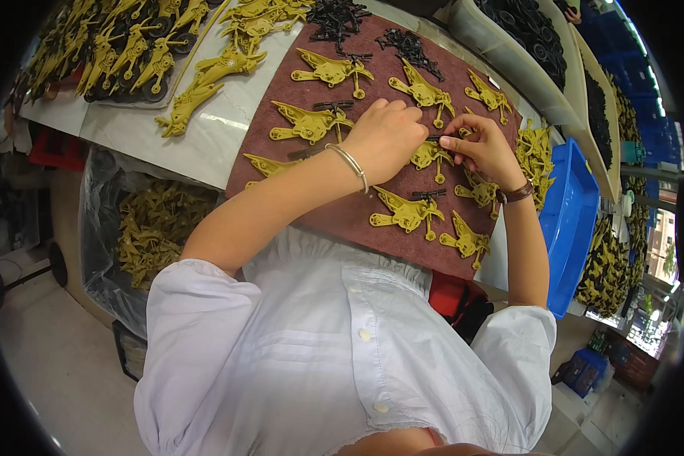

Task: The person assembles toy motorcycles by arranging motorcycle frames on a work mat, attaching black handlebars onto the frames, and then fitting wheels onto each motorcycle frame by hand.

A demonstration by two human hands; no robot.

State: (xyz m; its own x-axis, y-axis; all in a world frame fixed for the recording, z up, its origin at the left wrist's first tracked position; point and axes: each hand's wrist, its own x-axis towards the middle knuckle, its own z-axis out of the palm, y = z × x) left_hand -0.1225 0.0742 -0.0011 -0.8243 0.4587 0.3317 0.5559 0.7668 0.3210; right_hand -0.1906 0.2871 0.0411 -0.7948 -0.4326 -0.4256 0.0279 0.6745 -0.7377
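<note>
My right hand [480,146] pinches a small black handlebar piece [435,138] between thumb and fingertips. Beneath it lies a yellow toy motorcycle body [427,156], partly covered by my hands. Close on the other side is my left hand [387,137], its fingers curled and their tips hidden, so what they grip does not show. Around both hands, more yellow bodies lie in rows on a reddish-brown cloth [342,204]. Some carry a black handlebar across the top, such as the body at the left [309,124] and the one nearer me [407,210].
Loose black handlebar pieces [412,50] are heaped at the cloth's far edge. At the right stand a blue tray [566,220] and a pale bin [501,64] of black wheels. Yellow bodies with wheels [133,53] crowd the far left. A plastic-lined container [102,228] sits below the table's left side.
</note>
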